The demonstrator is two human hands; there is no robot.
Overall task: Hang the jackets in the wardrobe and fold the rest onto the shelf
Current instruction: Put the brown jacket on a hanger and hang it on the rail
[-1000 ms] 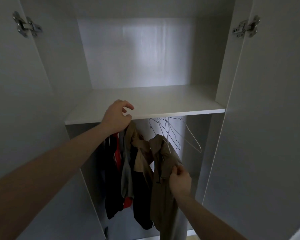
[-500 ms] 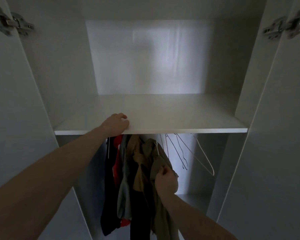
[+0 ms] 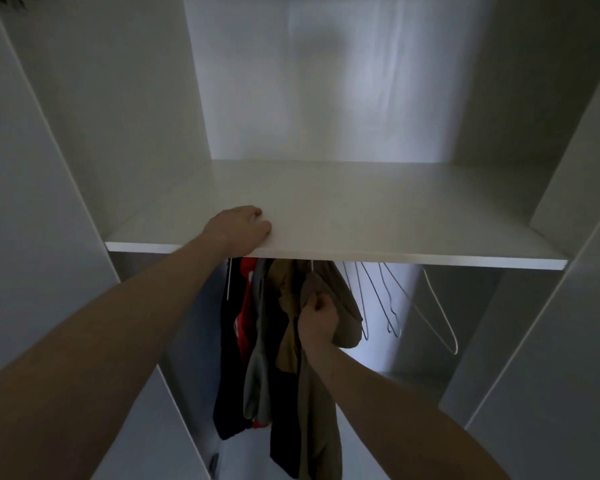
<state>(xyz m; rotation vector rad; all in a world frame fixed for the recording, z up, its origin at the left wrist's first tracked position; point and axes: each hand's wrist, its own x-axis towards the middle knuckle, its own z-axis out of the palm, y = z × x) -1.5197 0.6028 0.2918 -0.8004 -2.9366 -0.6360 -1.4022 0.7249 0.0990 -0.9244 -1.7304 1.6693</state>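
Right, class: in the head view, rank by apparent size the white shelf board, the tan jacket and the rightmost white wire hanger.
1. White shelf board
2. Tan jacket
3. Rightmost white wire hanger

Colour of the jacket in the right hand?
Khaki-brown jacket, gripped by the right hand; head view.

I counted one white shelf (image 3: 378, 209) and two hands: the left hand (image 3: 238, 230) and right hand (image 3: 317, 320). Below hung about four empty wire hangers (image 3: 437, 317) and roughly five garments (image 3: 257, 341), overlapped, so uncertain.
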